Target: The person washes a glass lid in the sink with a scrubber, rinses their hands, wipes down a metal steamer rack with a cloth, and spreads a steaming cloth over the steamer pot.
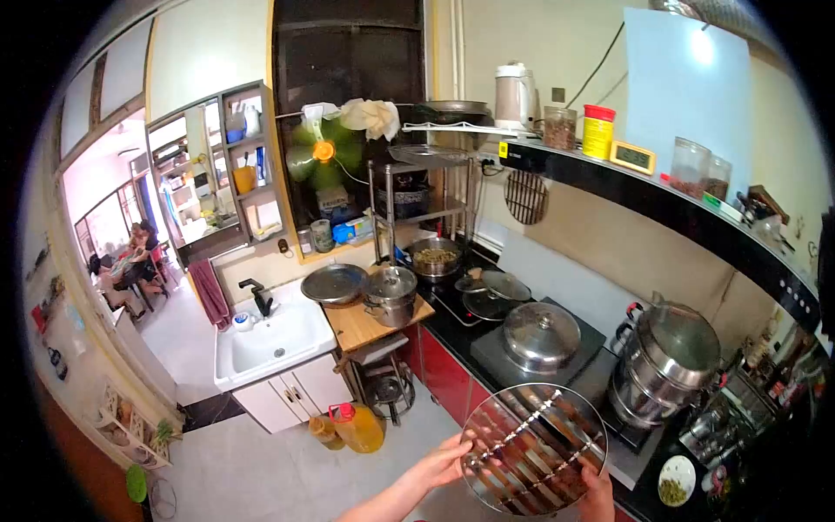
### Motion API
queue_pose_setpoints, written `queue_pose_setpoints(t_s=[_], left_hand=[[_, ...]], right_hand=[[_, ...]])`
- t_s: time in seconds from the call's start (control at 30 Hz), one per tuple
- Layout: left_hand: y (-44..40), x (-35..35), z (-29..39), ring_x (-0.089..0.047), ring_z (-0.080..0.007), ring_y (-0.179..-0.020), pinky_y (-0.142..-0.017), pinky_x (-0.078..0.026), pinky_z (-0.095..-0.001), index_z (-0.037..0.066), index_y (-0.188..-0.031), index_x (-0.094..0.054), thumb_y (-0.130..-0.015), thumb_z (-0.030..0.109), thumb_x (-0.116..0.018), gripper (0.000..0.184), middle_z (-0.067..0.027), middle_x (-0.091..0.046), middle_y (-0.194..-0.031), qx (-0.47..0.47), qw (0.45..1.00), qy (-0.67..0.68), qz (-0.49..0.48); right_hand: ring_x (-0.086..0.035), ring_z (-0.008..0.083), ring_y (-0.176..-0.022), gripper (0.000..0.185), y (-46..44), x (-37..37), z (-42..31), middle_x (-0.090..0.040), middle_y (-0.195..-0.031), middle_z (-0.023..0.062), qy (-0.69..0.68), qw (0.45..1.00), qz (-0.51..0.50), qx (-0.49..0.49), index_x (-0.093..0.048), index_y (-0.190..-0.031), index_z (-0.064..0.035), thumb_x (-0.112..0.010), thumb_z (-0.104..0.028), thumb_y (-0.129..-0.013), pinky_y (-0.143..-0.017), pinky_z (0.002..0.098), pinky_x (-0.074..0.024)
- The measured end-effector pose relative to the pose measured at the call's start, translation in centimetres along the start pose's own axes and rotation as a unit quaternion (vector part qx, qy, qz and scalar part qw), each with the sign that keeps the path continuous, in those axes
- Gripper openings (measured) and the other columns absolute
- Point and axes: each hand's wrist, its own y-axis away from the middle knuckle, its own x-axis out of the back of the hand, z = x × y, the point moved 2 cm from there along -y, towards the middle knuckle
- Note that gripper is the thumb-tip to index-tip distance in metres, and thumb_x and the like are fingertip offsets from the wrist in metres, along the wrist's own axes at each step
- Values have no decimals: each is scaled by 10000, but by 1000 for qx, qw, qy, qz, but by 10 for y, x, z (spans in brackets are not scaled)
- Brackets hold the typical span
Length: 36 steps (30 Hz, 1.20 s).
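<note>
A round slatted rack [532, 448] with a thin metal rim and two twisted wires across its brown slats is held up in front of me, above the floor by the counter. My left hand [445, 463] grips its left edge, with some fingers behind the slats. My right hand [597, 489] is closed on the lower right edge and is partly hidden by the rack. Beyond it, a large steel lidded pan [541, 337] sits on the black counter. To the right stands a tall stacked steel steamer [665, 365] with a domed lid.
A white sink [274, 344] is at the left, beside a wooden board [383, 324] with lidded pots. Oil jugs [358, 428] stand on the floor. A similar slatted rack [526, 197] hangs on the wall below the range hood [661, 187]. People [139, 261] sit in the far room.
</note>
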Motion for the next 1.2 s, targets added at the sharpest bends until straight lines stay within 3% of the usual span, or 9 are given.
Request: queue_pose_setpoints(t_s=[0.03,0.07,0.17,0.33,0.5,0.73,0.9,1.03,1.2], left_hand=[[2,6,4,-521,-365,-1035,-814,-480,-454,109,-1264,-333,-878,210,-505,434,-155,-482,-1178,4,1000,19,-1],[3,17,6,-503,-407,-1045,-852,-448,-506,94,-1253,-350,-872,178,-511,422,-198,-457,-1208,-21,998,51,-8],[10,28,35,-484,-425,-1065,-855,-435,-536,78,-1228,-376,-872,154,-504,386,-223,-444,-1218,-45,999,20,20],[12,59,109,-496,-462,-1033,-832,-429,-582,65,-1141,-437,-871,163,-506,295,-238,-484,-1176,-163,983,8,81],[18,107,204,-501,-473,-1011,-775,-427,-643,137,-1152,-411,-883,196,-473,282,-225,-480,-1177,-268,956,-27,113],[34,164,315,-546,-411,-966,-764,-486,-568,175,-1233,-362,-933,243,-339,309,-184,-484,-1173,-357,911,-30,204],[37,200,346,-558,-391,-958,-734,-495,-557,206,-1248,-366,-893,257,-454,370,-151,-498,-1170,-382,890,-43,246],[35,225,361,-555,-385,-968,-702,-517,-526,169,-1264,-362,-871,282,-498,431,-150,-507,-1152,-434,846,-54,307],[21,204,396,-563,-245,-934,-810,-476,-365,61,-1116,-498,-887,178,-500,257,-101,-577,-1041,-418,853,-62,306]], right_hand=[[-607,230,-881,396,-12,-12,-8,-607,-933,148,-9,1000,19,-7,-510,-1095,32,-611,-215,-802,-728,349,-527],[-566,324,-986,529,-37,1,0,-569,-1022,196,15,999,21,-22,-436,-1166,55,-635,-244,-778,-797,485,-508],[-567,209,-936,367,-89,-46,-15,-583,-1023,129,3,995,-78,-64,-537,-1078,16,-582,-241,-821,-781,326,-476],[-530,228,-1022,487,-211,-90,2,-559,-1105,125,169,962,-210,41,-510,-1141,32,-608,-301,-800,-886,358,-414],[-550,189,-981,304,-296,-180,-29,-579,-1083,116,218,933,-230,172,-511,-1152,9,-482,-122,-879,-846,325,-435],[-558,168,-957,314,-409,-309,-50,-576,-1082,97,260,900,-266,227,-504,-1160,0,-480,-126,-874,-815,299,-453],[-558,149,-917,332,-499,-382,-58,-560,-1103,79,270,884,-303,232,-479,-1190,-3,-454,-165,-901,-787,272,-458],[-564,148,-895,317,-585,-442,-72,-559,-1092,70,241,900,-286,223,-498,-1169,-2,-451,-177,-908,-749,269,-475],[-568,158,-865,321,-719,-518,-86,-555,-1086,79,192,918,-257,232,-504,-1158,3,-478,-182,-897,-705,276,-498]])
